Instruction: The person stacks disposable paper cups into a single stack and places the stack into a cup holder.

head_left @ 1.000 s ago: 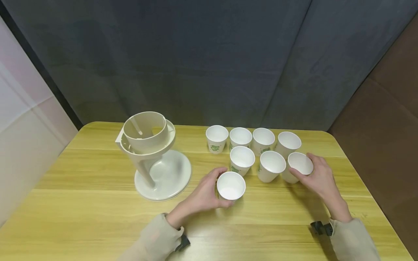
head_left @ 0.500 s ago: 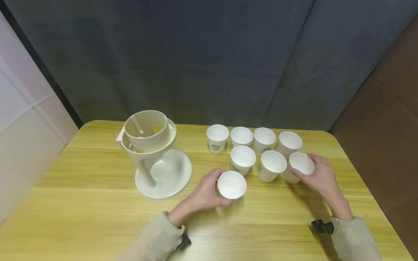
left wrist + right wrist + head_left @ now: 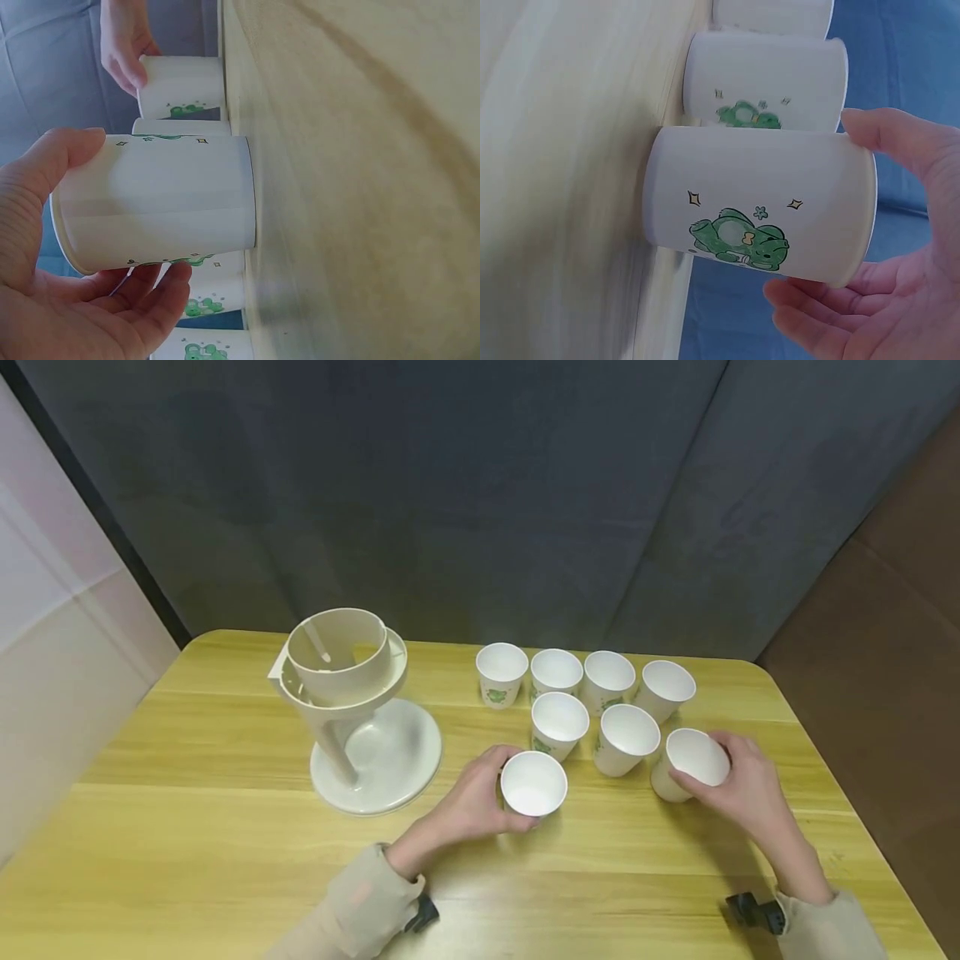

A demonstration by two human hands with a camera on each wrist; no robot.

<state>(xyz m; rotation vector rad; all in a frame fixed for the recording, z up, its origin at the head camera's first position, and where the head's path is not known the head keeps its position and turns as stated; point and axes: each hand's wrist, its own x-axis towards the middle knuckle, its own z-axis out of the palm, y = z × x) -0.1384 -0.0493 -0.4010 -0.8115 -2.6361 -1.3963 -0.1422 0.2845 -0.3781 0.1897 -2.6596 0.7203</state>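
My left hand [image 3: 472,800] grips a white paper cup [image 3: 534,785] by its sides, thumb on the near side, in front of the other cups. That cup [image 3: 157,202] stands upright on the table. At the right end of the middle row my right hand [image 3: 748,783] holds another paper cup [image 3: 696,760] near its rim. A green bear print shows on this cup [image 3: 742,225] in the right wrist view. Between the hands stand two more paper cups, one at left [image 3: 559,722] and one at right [image 3: 628,733].
Several paper cups [image 3: 502,672] form a back row near the table's far edge. To the left stands a cream plastic stand [image 3: 337,685] with a ring-shaped top and a round base [image 3: 408,760]. A dark curtain [image 3: 450,510] hangs behind the wooden table [image 3: 225,860].
My right hand has drawn its cup a little toward the table's front, away from the back row. The left hand and its cup stay in place.
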